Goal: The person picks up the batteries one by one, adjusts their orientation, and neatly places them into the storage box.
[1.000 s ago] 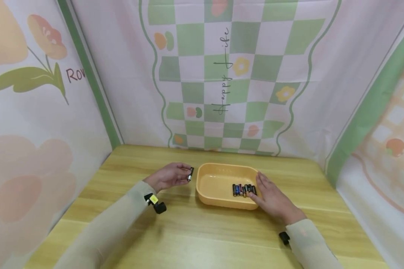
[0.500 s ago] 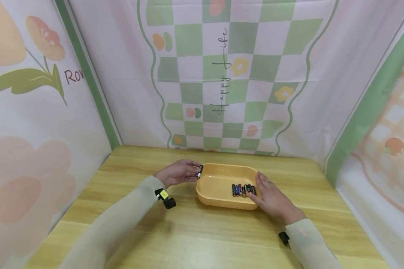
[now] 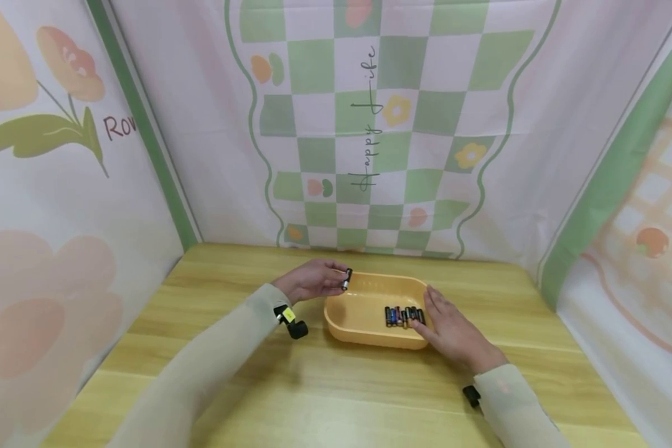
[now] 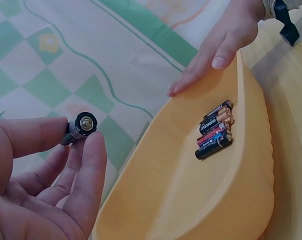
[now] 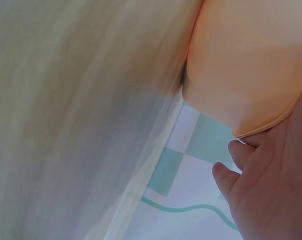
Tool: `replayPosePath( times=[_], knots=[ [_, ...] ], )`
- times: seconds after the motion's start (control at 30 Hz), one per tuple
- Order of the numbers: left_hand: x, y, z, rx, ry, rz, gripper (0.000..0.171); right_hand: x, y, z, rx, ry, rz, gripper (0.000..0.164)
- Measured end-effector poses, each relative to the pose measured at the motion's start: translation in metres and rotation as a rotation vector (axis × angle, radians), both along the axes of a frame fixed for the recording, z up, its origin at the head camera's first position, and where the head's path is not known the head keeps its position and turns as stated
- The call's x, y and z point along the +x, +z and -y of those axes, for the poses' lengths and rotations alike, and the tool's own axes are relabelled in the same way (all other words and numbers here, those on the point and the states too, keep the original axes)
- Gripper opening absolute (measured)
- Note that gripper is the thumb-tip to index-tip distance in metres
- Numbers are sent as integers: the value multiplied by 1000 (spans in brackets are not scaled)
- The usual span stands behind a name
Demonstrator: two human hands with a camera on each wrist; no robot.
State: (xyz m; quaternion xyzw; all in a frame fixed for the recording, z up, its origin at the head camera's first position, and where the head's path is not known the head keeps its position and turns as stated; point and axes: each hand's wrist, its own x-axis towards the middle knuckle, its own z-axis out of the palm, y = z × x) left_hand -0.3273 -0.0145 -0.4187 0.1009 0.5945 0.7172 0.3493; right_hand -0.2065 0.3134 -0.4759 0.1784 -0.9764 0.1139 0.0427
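My left hand [image 3: 317, 280] is over the left end of a yellow plastic basin [image 3: 364, 340]. Its thumb and fingertips pinch a single small battery [image 3: 347, 279], whose metal end [image 4: 86, 123] faces the left wrist camera. At the basin's right end, my right hand [image 3: 462, 333] holds the rim, thumb on the inner side and fingers along the outside; the right wrist view shows some fingertips [image 5: 226, 177] beyond the rim. Several batteries [image 3: 397, 317], black, blue, red and copper-topped, lie side by side in a row on the basin floor near the right thumb.
The basin stands on a wood-grain table [image 3: 325, 398]. Behind the table hangs a green-and-white checked curtain [image 3: 392, 155], with printed cloth on both sides. Each wrist carries a small black camera mount [image 3: 297, 328].
My left hand has moved right with the battery, from beside the basin to over its left end. My right hand and the row of batteries have stayed in place.
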Motion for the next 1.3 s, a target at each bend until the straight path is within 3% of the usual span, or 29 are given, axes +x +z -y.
replayPosePath(
  times=[0.53,0.97,1.3],
  knots=[
    [-2,-4,-15,-15,-6,2,42,0,0,0,7,-1,-7,84],
    [2,-4,-31,-4,32,8,35,-2,-3,-1,2,-9,-2,84],
    [-4,-12,-44,-19,46,9,29,-1,-2,-1,-1,-11,4,84]
  ],
)
